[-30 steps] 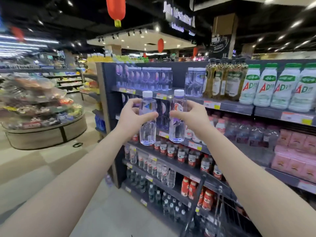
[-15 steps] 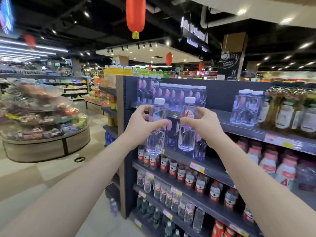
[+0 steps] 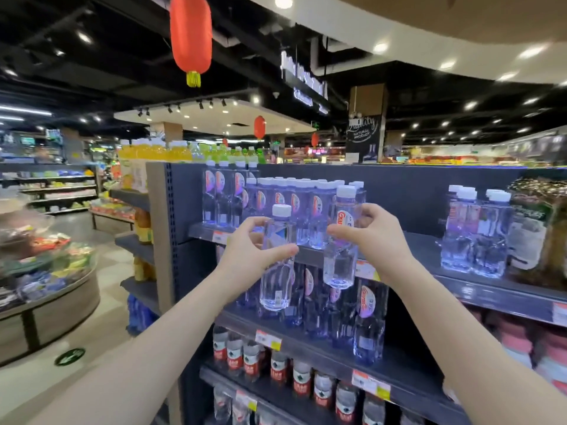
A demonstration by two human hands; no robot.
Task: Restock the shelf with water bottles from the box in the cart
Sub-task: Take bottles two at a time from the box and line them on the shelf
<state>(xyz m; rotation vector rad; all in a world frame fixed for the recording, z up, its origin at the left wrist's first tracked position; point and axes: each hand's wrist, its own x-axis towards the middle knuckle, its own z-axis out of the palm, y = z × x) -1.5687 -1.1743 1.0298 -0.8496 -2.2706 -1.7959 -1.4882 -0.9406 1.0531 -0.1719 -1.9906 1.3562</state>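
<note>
Left hand (image 3: 253, 251) is curling around a clear water bottle (image 3: 276, 289), holding it upright in front of the top shelf (image 3: 425, 242), its base hanging below the shelf edge. Right hand (image 3: 376, 237) is gripping a second bottle (image 3: 339, 265) upright just beside it, before the shelved bottle row (image 3: 294, 204).

Dark shelf unit (image 3: 399, 204), white-capped water bottles (image 3: 294, 207) on top tier, red-labelled bottles (image 3: 251, 360) two tiers below
</note>
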